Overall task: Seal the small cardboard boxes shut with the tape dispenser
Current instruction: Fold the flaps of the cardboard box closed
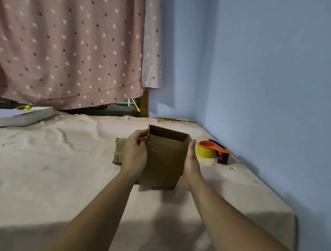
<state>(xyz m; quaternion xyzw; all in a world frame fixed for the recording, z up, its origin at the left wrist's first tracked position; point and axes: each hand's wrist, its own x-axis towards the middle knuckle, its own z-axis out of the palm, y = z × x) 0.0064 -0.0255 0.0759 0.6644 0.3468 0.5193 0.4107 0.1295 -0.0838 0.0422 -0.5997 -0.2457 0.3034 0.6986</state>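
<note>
Left hand grips the left wall of the box, its fingers curled round the upper left edge, while the right hand lies flat against the right wall with the fingers straight, pressing and not clasping. Between them the box stands upright on the bed, about midway between the bed's left and right edges. Its long axis is vertical and its mouth is open at the top, so nothing is closed for tape yet; the underside is hidden. The coming move turns on the tape dispenser. It lies on the bed just to the right of the right hand and a little farther away, close to the right edge where the bed meets the wall, with its yellow roll toward the box and its dark cutter end toward the edge. The right hand is clearly the nearer one, so I judge a short reach sideways would fetch it while the left hand steadies the box. Counted: one standing box, one tape dispenser, and one pile of flat cardboard just behind the left hand, whose number of pieces I cannot tell. One book lies at the far left edge with a yellow object on top, below a dotted curtain.
</note>
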